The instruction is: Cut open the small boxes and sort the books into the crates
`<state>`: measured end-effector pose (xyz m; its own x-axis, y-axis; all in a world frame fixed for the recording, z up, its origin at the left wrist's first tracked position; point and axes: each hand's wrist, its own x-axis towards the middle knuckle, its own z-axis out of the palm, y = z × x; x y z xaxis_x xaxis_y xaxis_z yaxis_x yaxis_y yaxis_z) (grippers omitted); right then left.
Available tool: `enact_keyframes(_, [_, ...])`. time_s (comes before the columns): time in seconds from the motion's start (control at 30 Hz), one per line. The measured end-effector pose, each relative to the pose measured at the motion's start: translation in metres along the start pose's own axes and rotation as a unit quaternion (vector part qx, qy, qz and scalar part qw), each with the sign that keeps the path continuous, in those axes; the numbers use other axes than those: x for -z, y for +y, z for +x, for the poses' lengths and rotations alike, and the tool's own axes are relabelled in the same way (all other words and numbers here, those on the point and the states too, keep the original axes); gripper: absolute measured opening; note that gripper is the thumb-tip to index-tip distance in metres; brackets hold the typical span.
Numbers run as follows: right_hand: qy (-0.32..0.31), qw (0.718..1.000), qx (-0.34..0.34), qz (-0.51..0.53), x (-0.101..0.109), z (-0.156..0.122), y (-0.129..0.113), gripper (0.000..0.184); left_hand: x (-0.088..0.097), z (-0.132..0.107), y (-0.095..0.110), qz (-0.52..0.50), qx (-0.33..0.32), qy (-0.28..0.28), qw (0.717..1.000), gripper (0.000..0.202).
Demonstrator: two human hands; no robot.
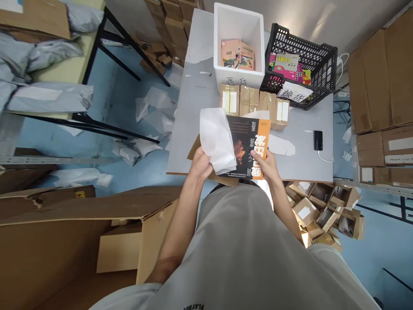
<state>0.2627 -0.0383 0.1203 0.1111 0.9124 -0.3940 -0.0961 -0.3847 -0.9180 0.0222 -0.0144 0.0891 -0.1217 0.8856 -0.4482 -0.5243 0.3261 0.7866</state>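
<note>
A black and orange book is held over the near edge of the grey table. My right hand grips its right side, thumb on the orange strip of the cover. Closed at the lower left, my left hand pinches a crumpled white sheet that covers the book's left part. Whether the sheet is paper or thin plastic I cannot tell. Brown cardboard shows beneath the sheet and the left hand. The fingers under the book are hidden.
Several small taped boxes stand behind the book. Farther back are a white foam box and a black crate, both holding books. A phone lies at right. Open cartons crowd the floor; a large carton stands at left.
</note>
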Motion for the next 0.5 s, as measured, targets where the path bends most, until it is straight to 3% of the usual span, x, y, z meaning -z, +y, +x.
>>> enact_keyframes(0.1, [0.058,0.998,0.026,-0.005,0.018,-0.007,-0.008,0.053,0.006,0.013,0.011,0.048,-0.074,0.001,0.996,0.059])
enact_keyframes(0.17, [0.107,0.993,0.043,0.001,0.033,-0.012,-0.014,0.054,0.014,0.022,0.018,0.124,-0.109,-0.003,0.986,0.047])
enact_keyframes(0.27, [0.158,0.985,0.061,0.027,0.051,-0.018,-0.020,0.055,0.024,0.035,0.018,0.291,-0.139,-0.015,0.946,0.022])
enact_keyframes(0.37, [0.164,0.983,0.063,0.054,0.057,-0.021,-0.021,0.056,0.025,0.040,0.013,0.408,-0.195,-0.025,0.892,0.037])
enact_keyframes(0.5, [0.143,0.985,0.053,0.077,0.047,-0.025,-0.016,0.056,0.011,0.023,0.016,0.451,-0.287,0.017,0.845,0.059])
